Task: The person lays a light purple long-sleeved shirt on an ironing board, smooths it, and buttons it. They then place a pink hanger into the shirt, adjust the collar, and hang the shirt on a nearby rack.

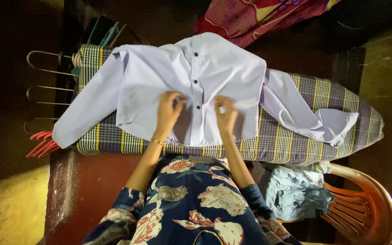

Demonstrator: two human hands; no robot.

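Observation:
A pale lilac shirt (214, 68) with dark buttons lies front-up across a checked cloth-covered board (296, 140), sleeves spread to both sides. My left hand (169, 111) pinches the shirt's front placket near the lower buttons. My right hand (225, 115) grips the other front edge close beside it. Both hands sit near the shirt's hem, a few centimetres apart. A thin gold bangle shows on my left wrist.
Several wire and pink hangers (44, 90) stick out at the board's left end. A brown plastic chair (364, 199) at lower right holds crumpled pale blue clothes (296, 190). A red patterned cloth (255, 16) hangs at the top. The floor (87, 186) is dark red.

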